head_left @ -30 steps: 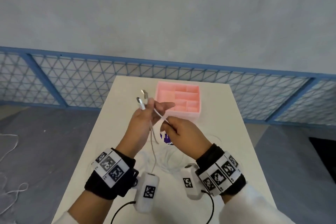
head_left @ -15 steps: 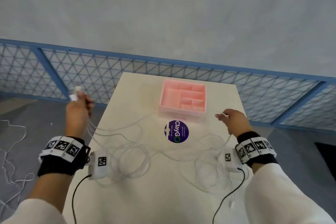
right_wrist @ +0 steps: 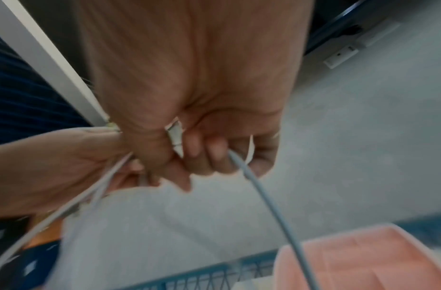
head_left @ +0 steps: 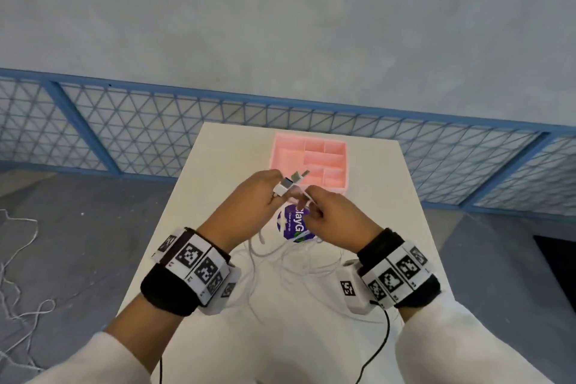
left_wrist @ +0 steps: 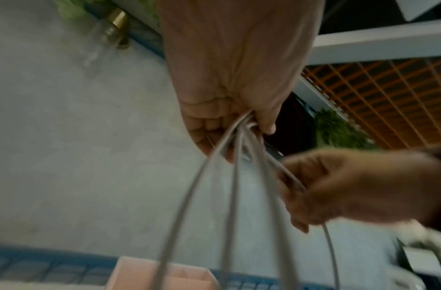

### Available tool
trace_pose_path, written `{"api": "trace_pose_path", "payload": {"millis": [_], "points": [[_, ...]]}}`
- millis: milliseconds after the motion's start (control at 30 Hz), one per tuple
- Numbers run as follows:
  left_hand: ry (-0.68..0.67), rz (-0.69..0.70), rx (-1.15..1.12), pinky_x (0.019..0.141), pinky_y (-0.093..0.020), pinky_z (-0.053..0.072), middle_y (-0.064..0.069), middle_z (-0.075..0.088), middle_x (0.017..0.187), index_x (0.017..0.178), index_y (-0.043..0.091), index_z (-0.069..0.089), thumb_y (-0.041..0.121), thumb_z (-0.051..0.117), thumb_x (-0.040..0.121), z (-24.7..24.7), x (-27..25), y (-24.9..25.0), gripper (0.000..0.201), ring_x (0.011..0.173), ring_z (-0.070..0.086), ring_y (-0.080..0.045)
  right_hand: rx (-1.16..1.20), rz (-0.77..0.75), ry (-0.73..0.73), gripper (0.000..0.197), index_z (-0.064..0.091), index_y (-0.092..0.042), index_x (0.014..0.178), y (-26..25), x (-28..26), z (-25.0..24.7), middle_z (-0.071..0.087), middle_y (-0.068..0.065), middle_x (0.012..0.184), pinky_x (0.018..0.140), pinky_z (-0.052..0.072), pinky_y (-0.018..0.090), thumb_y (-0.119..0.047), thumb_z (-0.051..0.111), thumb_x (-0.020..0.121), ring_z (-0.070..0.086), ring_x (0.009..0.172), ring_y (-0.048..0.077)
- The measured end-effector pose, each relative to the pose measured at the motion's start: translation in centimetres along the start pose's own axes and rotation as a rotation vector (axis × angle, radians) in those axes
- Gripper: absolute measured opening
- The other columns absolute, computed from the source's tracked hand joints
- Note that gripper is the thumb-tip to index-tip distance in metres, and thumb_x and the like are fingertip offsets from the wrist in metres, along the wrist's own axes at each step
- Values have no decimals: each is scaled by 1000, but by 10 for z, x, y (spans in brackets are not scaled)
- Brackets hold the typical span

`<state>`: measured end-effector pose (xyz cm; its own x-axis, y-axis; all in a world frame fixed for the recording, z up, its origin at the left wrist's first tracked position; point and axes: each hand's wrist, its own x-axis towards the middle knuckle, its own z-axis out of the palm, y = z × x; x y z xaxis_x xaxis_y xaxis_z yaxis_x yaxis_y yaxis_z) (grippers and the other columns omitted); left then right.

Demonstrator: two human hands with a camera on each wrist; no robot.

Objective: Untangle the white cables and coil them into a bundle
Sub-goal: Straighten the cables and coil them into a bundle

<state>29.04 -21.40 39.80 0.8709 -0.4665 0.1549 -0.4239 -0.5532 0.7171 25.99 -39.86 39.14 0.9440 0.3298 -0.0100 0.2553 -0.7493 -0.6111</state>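
Gripping white cables (head_left: 282, 254) above the white table (head_left: 218, 165), left hand (head_left: 249, 201) curled round several strands with USB plugs (head_left: 288, 184) protruding, right hand (head_left: 335, 217) pinching one strand, loose loops on tabletop, pink organizer tray (head_left: 311, 159) behind.

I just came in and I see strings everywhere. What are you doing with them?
A person is sorting out white cables. The left hand grips several strands with the plug ends sticking up above the fingers. The right hand is close beside it, pinching a strand. The rest of the cables hang down in loose, messy loops on the table, partly over a purple sticker. A pink tray sits behind. There is no neat bundle yet.
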Motion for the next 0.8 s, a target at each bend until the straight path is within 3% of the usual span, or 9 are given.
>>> {"api": "trace_pose_path", "payload": {"millis": [67, 167, 267, 367, 467, 567, 633, 700, 800], "points": [[94, -40, 38, 66, -21, 33, -5, 63, 97, 99, 12, 70, 33, 49, 95, -6, -3, -9, 30, 79, 53, -14, -11, 85, 118, 15, 55, -20, 85, 17, -1, 2, 49, -14, 61, 58, 32, 20, -6, 51, 80, 47, 57, 2], [352, -227, -126, 58, -9, 35, -6, 57, 92, 102, 14, 70, 25, 45, 98, -29, -10, -37, 28, 72, 53, -15, -43, 193, 175, 15, 52, -24, 79, 48, -6, 0, 52, -14, 59, 70, 36, 26, -10, 53, 83, 55, 63, 18], [652, -365, -213, 55, -27, 33, -19, 53, 71, 103, 7, 69, 28, 42, 100, -57, -19, -68, 35, 66, 48, -24, -187, 307, 168, 5, 54, -20, 86, 85, -13, 8, 57, -7, 60, 95, 37, 37, -19, 50, 90, 56, 66, 27], [798, -501, -225, 51, -32, 28, -8, 39, 57, 106, 5, 69, 39, 37, 100, -77, -30, -90, 47, 55, 36, -20, -371, 532, -16, 18, 52, -23, 89, 110, -19, 16, 69, -2, 79, 114, 5, 55, -35, 40, 93, 63, 89, 19], [700, -604, -109, 59, -33, 35, -12, 60, 68, 108, 2, 67, 27, 38, 101, -71, -34, -111, 39, 69, 51, -27, -464, 467, -73, 29, 67, -27, 93, 110, -18, 25, 61, -8, 116, 106, -19, 60, -45, 44, 92, 37, 133, 14], [639, -603, -115, 58, -15, 43, 15, 67, 54, 102, -3, 64, 8, 43, 95, -57, -28, -114, 24, 63, 60, -3, -390, 260, 69, 33, 73, -20, 84, 86, -11, 27, 51, -11, 128, 106, -23, 52, -43, 51, 90, 25, 139, 13], [667, -374, -172, 67, -19, 48, 5, 69, 79, 104, -5, 59, 1, 44, 94, -44, -23, -89, 18, 74, 62, -15, -230, 180, 75, 32, 72, -16, 89, 65, -4, 22, 56, -8, 124, 111, -19, 48, -36, 47, 94, 38, 131, 11], [557, -191, -343, 68, -14, 48, -7, 55, 112, 115, 6, 56, 2, 46, 95, -25, -21, -42, 22, 72, 61, -8, -135, 136, 41, 33, 69, -14, 99, 46, 2, 20, 58, -3, 123, 116, -10, 44, -33, 42, 96, 46, 123, 13], [120, -109, -448, 82, -16, 42, 0, 65, 87, 115, 17, 56, 6, 48, 95, 15, -16, 12, 24, 72, 59, 1, -289, 48, 144, 53, 72, -15, 86, 24, 7, 21, 56, -2, 121, 112, 17, 50, -44, 28, 89, 45, 117, 20]]}}
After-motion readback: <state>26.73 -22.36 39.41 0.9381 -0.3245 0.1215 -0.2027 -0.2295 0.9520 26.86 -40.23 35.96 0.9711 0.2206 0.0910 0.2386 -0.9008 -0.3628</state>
